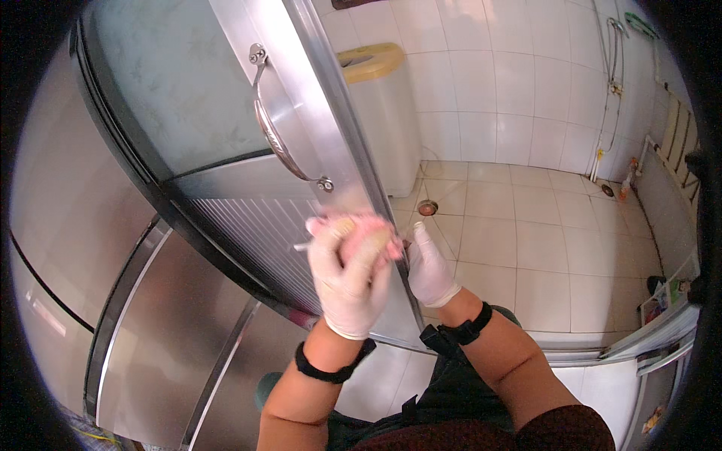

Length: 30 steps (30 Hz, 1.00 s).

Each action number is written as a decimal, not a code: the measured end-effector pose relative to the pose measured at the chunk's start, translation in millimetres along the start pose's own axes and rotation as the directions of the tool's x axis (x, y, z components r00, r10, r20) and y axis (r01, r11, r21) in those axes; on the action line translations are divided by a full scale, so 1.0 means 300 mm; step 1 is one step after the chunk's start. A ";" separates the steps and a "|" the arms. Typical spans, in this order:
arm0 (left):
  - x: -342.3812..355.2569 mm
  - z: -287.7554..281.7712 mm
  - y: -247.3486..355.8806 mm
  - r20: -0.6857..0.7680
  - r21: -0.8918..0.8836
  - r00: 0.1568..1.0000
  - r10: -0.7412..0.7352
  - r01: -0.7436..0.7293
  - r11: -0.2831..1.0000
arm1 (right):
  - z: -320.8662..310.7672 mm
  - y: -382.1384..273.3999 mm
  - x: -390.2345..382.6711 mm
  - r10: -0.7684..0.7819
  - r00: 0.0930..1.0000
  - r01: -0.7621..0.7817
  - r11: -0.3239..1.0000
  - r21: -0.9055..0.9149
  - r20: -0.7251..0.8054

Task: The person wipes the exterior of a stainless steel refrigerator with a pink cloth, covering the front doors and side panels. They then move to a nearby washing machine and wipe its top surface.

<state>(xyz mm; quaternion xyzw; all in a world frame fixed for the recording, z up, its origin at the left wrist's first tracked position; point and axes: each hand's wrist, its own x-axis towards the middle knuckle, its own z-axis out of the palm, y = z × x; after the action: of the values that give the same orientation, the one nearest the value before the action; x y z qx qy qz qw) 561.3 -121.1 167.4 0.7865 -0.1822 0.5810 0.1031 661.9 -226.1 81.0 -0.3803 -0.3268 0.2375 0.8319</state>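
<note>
My left hand, in a white glove, is closed round a crumpled pink cloth. The hand is slightly blurred, and the cloth is at the silver metal frame of a door, below its curved handle. At the door's narrow edge is my right hand, also gloved, with its thumb pointing up. Its fingers are partly hidden and seem to hold that edge. Frosted glass fills the door's upper part, and a ribbed metal panel the lower.
Beyond the door, a pale bin-like appliance with a yellow top stands by the tiled wall. A round drain is set in the tiled floor. Hoses hang at the far right. Brushed-metal panels stand at left.
</note>
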 end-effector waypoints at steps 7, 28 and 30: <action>-0.448 0.076 0.033 0.341 -0.287 0.907 -0.247 0.351 0.891 | 0.037 -0.012 -0.021 0.077 0.997 -0.070 0.971 0.230 -0.020; -0.221 0.094 -0.222 -0.227 0.153 0.929 -0.291 0.330 0.932 | 0.028 -0.005 -0.037 -0.116 0.991 0.121 0.990 0.073 -0.072; -0.386 0.145 -0.207 -0.186 0.143 0.953 -0.241 0.269 0.953 | 0.019 0.014 -0.037 -0.153 0.961 0.154 0.988 -0.015 -0.230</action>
<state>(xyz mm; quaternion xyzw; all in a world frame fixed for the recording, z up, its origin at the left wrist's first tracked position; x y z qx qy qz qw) 594.7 -61.4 47.0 0.7582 -0.0204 0.6394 0.1259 649.8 -228.0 76.5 -0.3778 -0.2560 0.1270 0.8807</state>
